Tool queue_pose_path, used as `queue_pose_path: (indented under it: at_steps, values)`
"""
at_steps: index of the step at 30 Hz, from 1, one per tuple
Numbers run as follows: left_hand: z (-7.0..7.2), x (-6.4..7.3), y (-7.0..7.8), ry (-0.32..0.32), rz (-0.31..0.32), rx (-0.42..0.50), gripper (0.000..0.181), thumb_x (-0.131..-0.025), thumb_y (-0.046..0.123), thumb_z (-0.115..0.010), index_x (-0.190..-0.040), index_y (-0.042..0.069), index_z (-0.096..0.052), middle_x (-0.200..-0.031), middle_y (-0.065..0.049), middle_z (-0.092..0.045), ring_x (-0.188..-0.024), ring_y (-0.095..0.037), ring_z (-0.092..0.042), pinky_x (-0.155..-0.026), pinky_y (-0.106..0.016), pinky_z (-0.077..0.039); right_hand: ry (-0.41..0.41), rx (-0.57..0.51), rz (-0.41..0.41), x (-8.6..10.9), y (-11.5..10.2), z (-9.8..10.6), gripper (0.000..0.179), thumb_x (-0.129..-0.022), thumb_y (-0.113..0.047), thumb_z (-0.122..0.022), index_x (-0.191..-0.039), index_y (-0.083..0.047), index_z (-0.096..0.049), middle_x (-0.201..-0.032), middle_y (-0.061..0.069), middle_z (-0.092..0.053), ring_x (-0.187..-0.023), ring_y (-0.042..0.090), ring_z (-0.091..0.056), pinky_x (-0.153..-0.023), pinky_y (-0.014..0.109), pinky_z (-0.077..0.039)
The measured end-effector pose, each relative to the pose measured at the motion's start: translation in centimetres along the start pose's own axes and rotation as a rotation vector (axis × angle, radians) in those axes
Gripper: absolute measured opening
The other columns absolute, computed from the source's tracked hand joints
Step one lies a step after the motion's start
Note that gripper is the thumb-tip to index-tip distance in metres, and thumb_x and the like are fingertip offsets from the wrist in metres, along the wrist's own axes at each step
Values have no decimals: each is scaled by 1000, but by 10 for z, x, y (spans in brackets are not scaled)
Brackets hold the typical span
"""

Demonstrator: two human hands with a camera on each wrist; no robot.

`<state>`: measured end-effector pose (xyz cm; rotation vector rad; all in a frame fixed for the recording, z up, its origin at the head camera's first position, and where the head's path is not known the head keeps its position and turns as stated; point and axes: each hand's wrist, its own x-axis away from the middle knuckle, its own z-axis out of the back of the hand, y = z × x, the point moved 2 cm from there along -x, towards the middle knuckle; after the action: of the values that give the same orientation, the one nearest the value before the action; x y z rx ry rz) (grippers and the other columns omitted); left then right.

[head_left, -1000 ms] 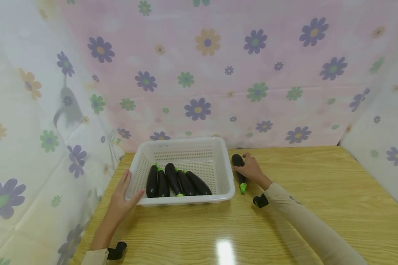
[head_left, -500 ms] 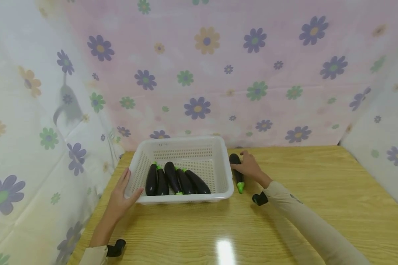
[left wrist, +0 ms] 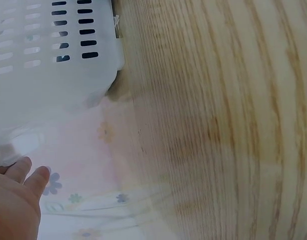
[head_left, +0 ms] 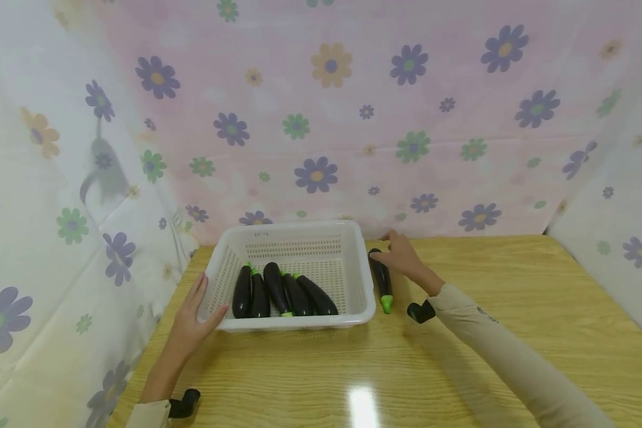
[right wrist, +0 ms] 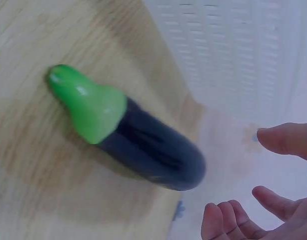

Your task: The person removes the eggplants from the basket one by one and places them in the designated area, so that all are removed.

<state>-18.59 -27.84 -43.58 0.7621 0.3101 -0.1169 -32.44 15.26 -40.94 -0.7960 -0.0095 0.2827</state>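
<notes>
With right hand (head_left: 405,257) fingers spread, empty, left hand (head_left: 188,324) straight-fingered: apparent release; next, leave eggplant (head_left: 382,282) beside basket (head_left: 299,323), three o'clock.

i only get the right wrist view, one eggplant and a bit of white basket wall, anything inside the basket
Observer: Yes, five eggplants lie in the basket in the head view.
Operator: what's at its left end
Observer: The left hand, touching the basket there.
Operator: and the one i see, which side of the basket is that on
Observer: The loose eggplant lies on the right side, outside the basket.
</notes>
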Motion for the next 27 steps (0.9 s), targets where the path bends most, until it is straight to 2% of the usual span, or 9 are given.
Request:
queue_pose_path:
  at_steps: [10,17,27]
  values:
    - [0,0,0,2,-8,-13,80,-80,36,-62,-142,17,-15,-146,4,-9,-129,-32,-19,-93,-56,-27,-16,0,36,-3,-23,13,44,-81,-26,-61,-113,-2,-43,-112,23,-47,-98,32,-48,-72,42,-45]
    - [1,1,0,20,-19,-36,81,-79,36,-63,-141,13,-17,-146,0,-11,-128,-33,-20,-93,-56,-28,-58,-57,31,0,-42,20,43,-82,-29,-59,-115,-5,-43,-109,19,-47,-94,30,-48,-68,40,-46]
    - [1,0,1,-6,4,-14,80,-80,37,-62,-142,18,-15,-146,3,-9,-128,-33,-21,-92,-57,-29,-113,-89,37,7,-69,22,42,-83,-33,-59,-114,-9,-45,-108,15,-48,-94,28,-48,-70,38,-46]
